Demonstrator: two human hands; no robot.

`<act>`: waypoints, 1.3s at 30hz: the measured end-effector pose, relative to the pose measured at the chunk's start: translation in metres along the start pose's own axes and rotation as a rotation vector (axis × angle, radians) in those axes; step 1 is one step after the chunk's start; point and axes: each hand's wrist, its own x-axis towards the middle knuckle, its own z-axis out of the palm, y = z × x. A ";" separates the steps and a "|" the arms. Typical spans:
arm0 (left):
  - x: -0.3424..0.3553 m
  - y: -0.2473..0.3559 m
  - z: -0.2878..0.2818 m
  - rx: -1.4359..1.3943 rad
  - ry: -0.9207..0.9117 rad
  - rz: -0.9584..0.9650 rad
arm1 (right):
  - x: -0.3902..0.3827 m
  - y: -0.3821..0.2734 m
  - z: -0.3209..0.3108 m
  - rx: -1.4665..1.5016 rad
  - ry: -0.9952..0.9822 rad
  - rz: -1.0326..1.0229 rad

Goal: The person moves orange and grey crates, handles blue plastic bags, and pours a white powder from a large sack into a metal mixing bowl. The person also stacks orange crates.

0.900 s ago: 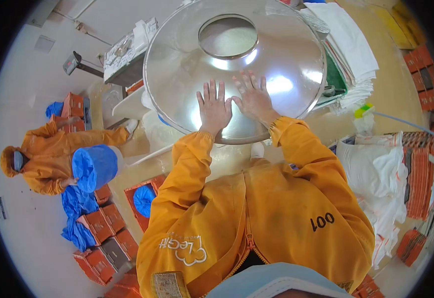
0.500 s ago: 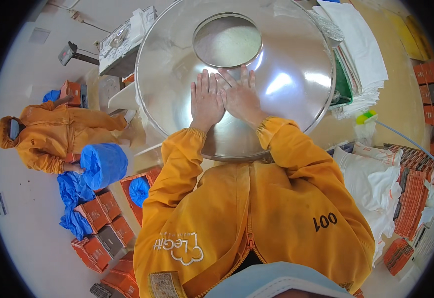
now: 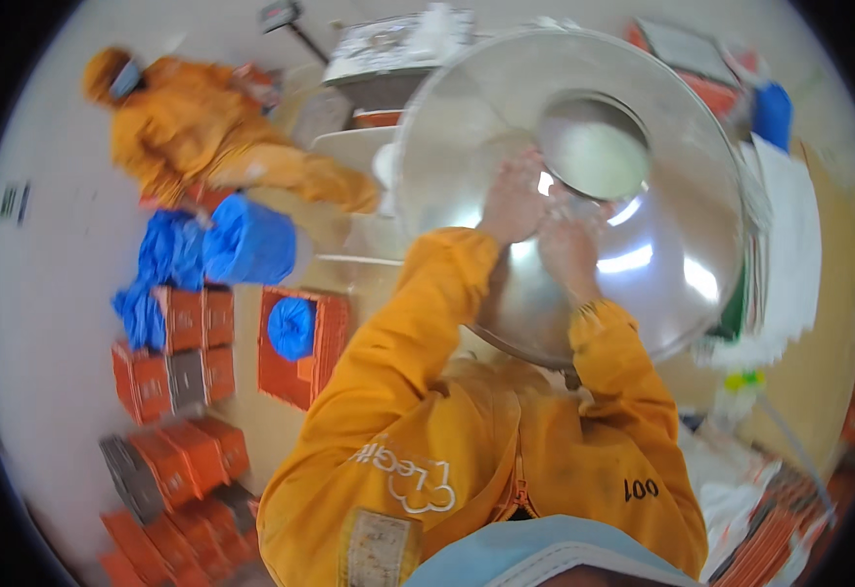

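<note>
I see both palms laid flat, fingers unclenched, on the big metal dome (image 3: 643, 284): left hand (image 3: 514, 201) and right hand (image 3: 569, 245) just below its round top opening (image 3: 596, 147). Orange boxes (image 3: 300, 338) hold blue bundles.

Floor (image 3: 46, 323): pale, smooth, to my left.
Boxes (image 3: 178, 362): orange cartons stacked along the floor.
Bags (image 3: 242, 240): blue plastic, bundled beside the cartons.
Co-worker (image 3: 188, 127): orange coverall, crouched beyond them.
Sheets (image 3: 789, 254): white stack at my right.
</note>
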 end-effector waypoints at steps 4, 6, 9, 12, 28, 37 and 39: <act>-0.046 0.004 -0.002 -0.075 0.072 -0.040 | -0.010 -0.026 -0.023 -0.180 0.026 0.046; -0.096 0.001 0.004 0.008 0.117 0.050 | -0.015 -0.038 -0.023 -0.178 -0.030 0.148; -0.175 0.004 -0.014 -0.107 0.091 0.041 | -0.032 -0.043 -0.008 -0.258 0.010 0.152; -0.263 -0.009 -0.021 -0.190 0.065 0.030 | -0.042 -0.060 0.003 -0.288 0.023 0.169; -0.912 -0.071 0.049 -0.597 -0.600 -1.514 | -0.138 -0.382 0.107 0.339 0.151 -0.700; -0.894 -0.054 0.047 -1.132 0.004 -1.700 | -0.054 -0.736 0.218 -0.041 0.005 -1.447; -0.882 -0.063 0.039 -1.142 0.086 -1.670 | -0.012 -0.795 0.252 -0.048 0.007 -1.461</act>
